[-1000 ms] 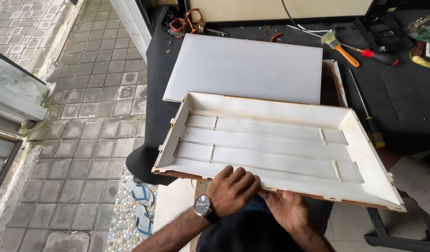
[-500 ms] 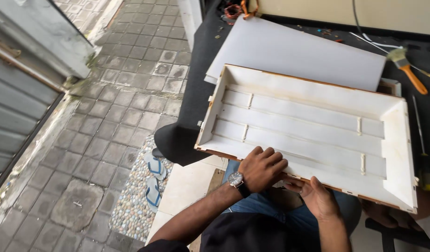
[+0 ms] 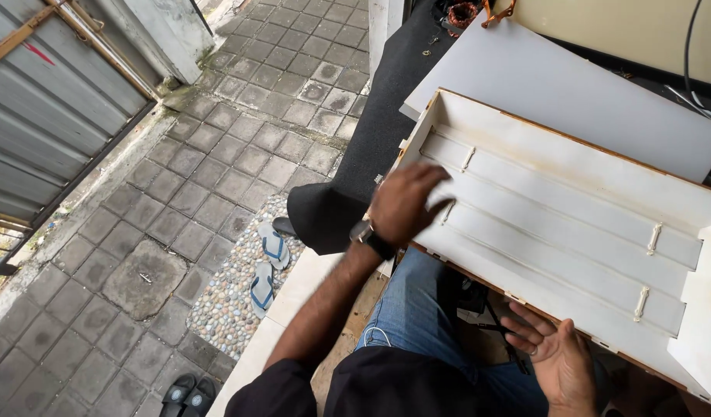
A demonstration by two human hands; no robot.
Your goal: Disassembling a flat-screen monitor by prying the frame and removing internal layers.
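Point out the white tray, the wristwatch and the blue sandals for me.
white tray point(image 3: 595, 185): head view, on its bare inner back wall.
wristwatch point(image 3: 363, 231): head view, on its face.
blue sandals point(image 3: 273, 245): head view, on the upper sandal's strap.

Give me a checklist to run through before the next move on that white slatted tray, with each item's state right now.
1. Left hand on the white tray: ok, its fingers lie spread on the slats at the tray's left end.
2. Right hand gripping the tray: not ok, it is open, palm up, below the near edge.
3. Tray supported: ok, it lies on the white board and the black table, with the near edge over the lap.
4. Glued cross pieces seated on the slats: cannot tell.
5. Cable free of the tray: ok, it runs beyond the far wall.
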